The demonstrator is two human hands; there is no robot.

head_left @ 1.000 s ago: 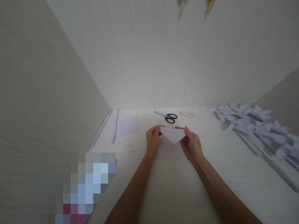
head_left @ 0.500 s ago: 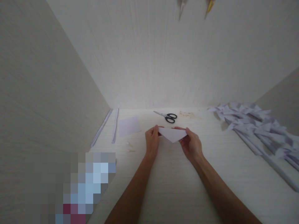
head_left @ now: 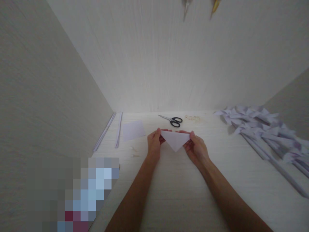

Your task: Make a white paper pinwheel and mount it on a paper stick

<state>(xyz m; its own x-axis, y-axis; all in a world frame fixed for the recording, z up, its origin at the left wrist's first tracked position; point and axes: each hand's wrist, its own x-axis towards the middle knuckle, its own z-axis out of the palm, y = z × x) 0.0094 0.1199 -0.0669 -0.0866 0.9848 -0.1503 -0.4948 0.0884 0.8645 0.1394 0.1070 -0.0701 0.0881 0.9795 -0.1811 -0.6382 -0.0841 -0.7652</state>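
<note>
A white sheet of paper (head_left: 175,140), folded into a triangle, is held between my two hands with its point toward me. My left hand (head_left: 154,143) pinches its left corner, thumb on top. My right hand (head_left: 196,145) grips the right corner the same way, fingers curled behind the paper. Just beyond the hands lie scissors (head_left: 175,121) with black handles, blades pointing left. Left of my left hand, a flat square of white paper (head_left: 133,130) rests on the white table (head_left: 178,193).
Two narrow paper sticks (head_left: 118,130) lie at the left edge. Several paper pinwheels (head_left: 256,125) on rolled paper sticks are heaped at the right. Small bits (head_left: 192,118) lie right of the scissors, and two small pale pieces (head_left: 134,156) near my left forearm. A wall (head_left: 154,64) rises behind.
The folded paper has tilted so more of its triangular face shows. Both hands have shifted slightly left with it, still gripping its corners.
</note>
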